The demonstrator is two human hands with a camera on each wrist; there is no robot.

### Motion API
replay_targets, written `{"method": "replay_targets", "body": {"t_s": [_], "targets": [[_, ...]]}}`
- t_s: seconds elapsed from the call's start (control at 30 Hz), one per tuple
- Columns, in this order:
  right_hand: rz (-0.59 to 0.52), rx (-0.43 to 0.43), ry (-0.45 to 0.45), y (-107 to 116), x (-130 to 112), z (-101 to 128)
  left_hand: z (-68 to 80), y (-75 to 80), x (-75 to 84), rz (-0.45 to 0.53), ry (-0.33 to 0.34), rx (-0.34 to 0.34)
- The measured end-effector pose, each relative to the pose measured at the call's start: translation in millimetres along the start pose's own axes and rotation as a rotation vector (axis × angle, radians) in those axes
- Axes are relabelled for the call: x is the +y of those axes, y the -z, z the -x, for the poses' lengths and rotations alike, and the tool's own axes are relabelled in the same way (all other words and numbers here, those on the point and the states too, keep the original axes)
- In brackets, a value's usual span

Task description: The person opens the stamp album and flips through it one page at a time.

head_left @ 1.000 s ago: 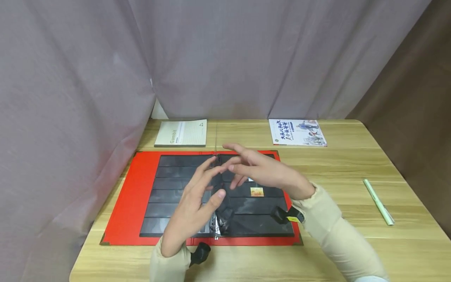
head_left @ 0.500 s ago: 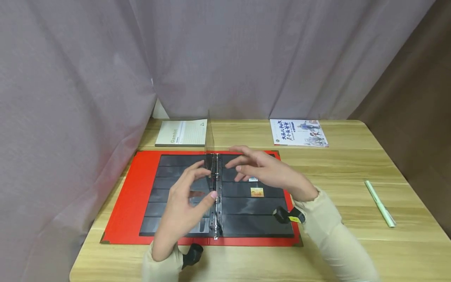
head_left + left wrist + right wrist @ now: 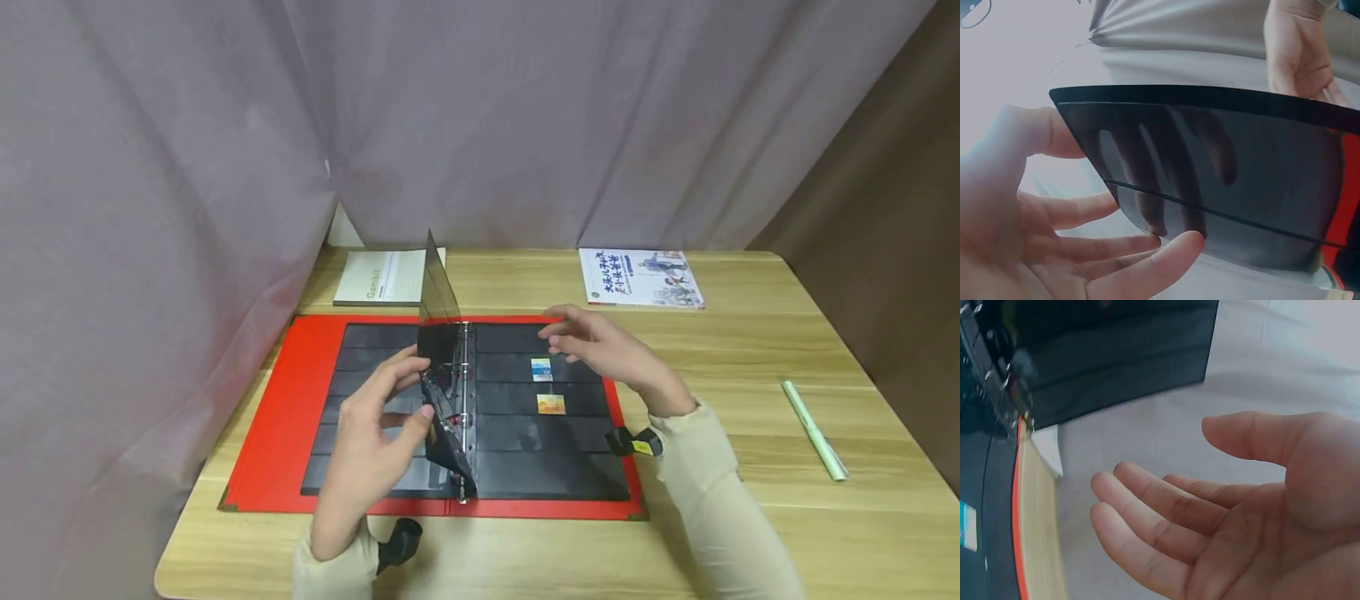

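An open red ring binder (image 3: pixel 281 417) lies flat on the wooden table (image 3: pixel 750 350), its spine running from the near edge toward the curtain. It holds black pocket pages with horizontal strip pockets. The right-hand page (image 3: pixel 547 417) carries two small stamps: a blue-and-white stamp (image 3: pixel 542 370) in an upper strip and an orange stamp (image 3: pixel 551 404) in the strip just below it. The left-hand page (image 3: pixel 360 350) lies flat; whether its pockets hold anything cannot be told from this view.

One dark translucent page (image 3: pixel 437 310) stands nearly upright on the metal rings (image 3: pixel 465 400), leaning slightly left. Its long axis follows the spine, away from the person, and its free edge points upward. The left hand (image 3: pixel 375 437) is at the left face of this page: the thumb (image 3: pixel 422 417) presses one side near the lower half and the fingers lie behind it. In the left wrist view the fingers (image 3: pixel 1147 181) show as shadows through the sheet (image 3: pixel 1222 169), so the hand pinches the page lightly.

The right hand (image 3: pixel 603 350) hovers above the right-hand page, beyond the two stamps, fingers spread and loosely extended, holding nothing; the right wrist view confirms the relaxed, empty palm (image 3: pixel 1260 512).

At the far table edge lie a pale notebook (image 3: pixel 382 277) on the left and an illustrated booklet (image 3: pixel 643 279) on the right. A green pen (image 3: pixel 813 429) lies well apart on the right.
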State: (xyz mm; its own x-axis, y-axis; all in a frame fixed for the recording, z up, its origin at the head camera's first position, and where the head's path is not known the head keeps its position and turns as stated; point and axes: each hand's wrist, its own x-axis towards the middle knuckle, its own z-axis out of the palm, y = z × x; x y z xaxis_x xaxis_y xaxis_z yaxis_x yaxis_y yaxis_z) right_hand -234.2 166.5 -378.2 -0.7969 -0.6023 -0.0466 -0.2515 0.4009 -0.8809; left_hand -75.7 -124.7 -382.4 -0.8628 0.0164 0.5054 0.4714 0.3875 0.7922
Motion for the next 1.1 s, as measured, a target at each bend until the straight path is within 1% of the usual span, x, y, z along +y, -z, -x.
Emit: {"method": "replay_targets", "body": {"t_s": [0.23, 0.47, 0.6, 0.67, 0.73, 0.83, 0.9, 1.03, 1.1], "targets": [[-0.011, 0.025, -0.046, 12, 23, -3, 0.6, 1.0, -2.7, -0.030, 0.004, 0.037], [0.037, 0.021, -0.100, 17, 43, -10, 4.0, 4.3, 0.1, -0.070, 0.072, 0.046], [0.064, 0.024, -0.130, 20, 57, -16, 6.4, 7.7, 1.4, -0.086, 0.058, 0.057], [0.083, 0.027, -0.140, 22, 63, -19, 6.8, 8.6, 1.2, -0.095, 0.041, 0.078], [0.117, 0.024, -0.130, 23, 69, -22, 6.9, 8.8, 0.8, -0.104, 0.034, 0.104], [0.199, 0.013, -0.109, 23, 77, -28, 7.0, 8.2, 0.7, -0.107, 0.040, 0.135], [0.246, -0.004, -0.111, 22, 82, -31, 6.6, 7.6, 1.3, -0.102, 0.041, 0.159], [0.288, -0.033, -0.174, 20, 90, -37, 4.6, 7.6, 2.4, -0.068, 0.027, 0.237], [0.309, -0.041, -0.198, 18, 93, -40, 3.7, 8.4, 2.3, -0.054, 0.021, 0.266]]}}
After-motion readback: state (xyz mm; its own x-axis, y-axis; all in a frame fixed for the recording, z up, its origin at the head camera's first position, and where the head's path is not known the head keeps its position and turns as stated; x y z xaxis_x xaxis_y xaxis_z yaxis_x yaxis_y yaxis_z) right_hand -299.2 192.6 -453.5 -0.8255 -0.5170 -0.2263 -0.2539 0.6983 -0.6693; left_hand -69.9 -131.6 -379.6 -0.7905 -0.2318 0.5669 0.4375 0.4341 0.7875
